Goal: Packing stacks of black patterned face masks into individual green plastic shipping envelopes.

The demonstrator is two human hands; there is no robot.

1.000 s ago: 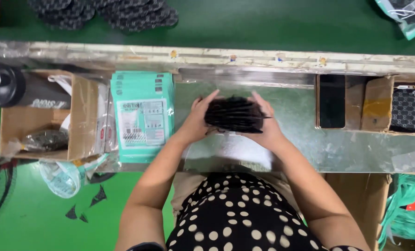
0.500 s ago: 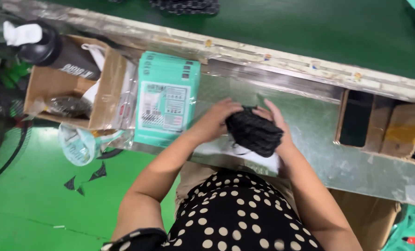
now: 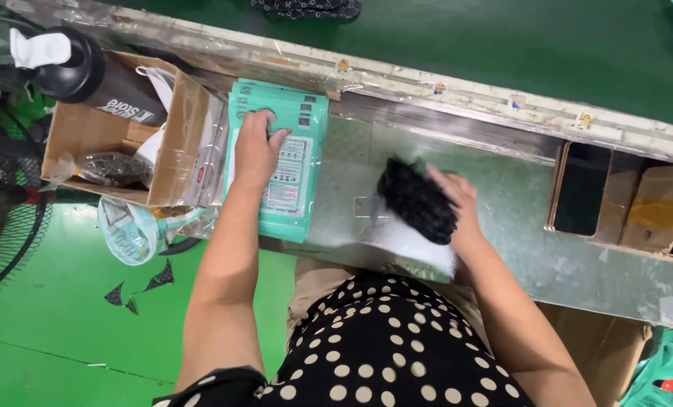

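My left hand lies flat on top of a stack of mint-green plastic bags at the left of the metal work table. My right hand grips a folded black knitted item, holding it down on a white sheet near the table's front edge. The two hands are well apart.
An open cardboard box with a black bottle and a dark packet stands at the left. Cardboard compartments sit at the right. A green belt runs behind the table. A fan stands at the far left.
My left hand let go of the black item and moved left onto the green bag stack. My right hand kept the item. The view swung left and tilted.
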